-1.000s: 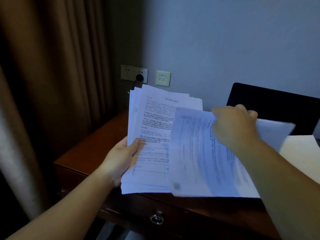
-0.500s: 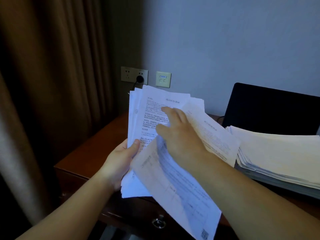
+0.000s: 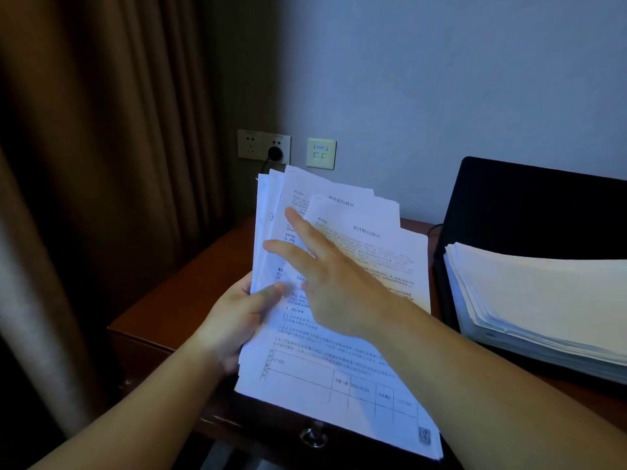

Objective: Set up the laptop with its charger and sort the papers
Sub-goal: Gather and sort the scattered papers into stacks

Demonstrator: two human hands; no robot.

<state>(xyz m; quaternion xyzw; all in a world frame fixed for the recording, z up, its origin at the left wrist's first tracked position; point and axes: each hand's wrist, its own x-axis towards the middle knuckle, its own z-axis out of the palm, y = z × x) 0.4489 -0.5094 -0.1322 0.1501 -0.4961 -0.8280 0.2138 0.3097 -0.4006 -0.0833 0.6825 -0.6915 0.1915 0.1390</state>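
Wooden desk [image 3: 176, 300]: left hand [image 3: 237, 320] grips one paper sheaf [image 3: 339, 378]; right hand [image 3: 325, 286] spread flat on it.

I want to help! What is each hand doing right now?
Left hand: grips the fanned stack of white printed papers.
Right hand: open, straight fingers over those papers.

Left hand [image 3: 237, 320] curled, right hand [image 3: 334, 283] flat

A dark reddish-brown wooden counter [image 3: 190, 283] stands in the corner against the wall, with a ring pull [image 3: 314, 437] on its front drawer. On its right side sits an open black laptop [image 3: 529, 212], with 1 thick stack of papers [image 3: 543, 300] lying on its base.
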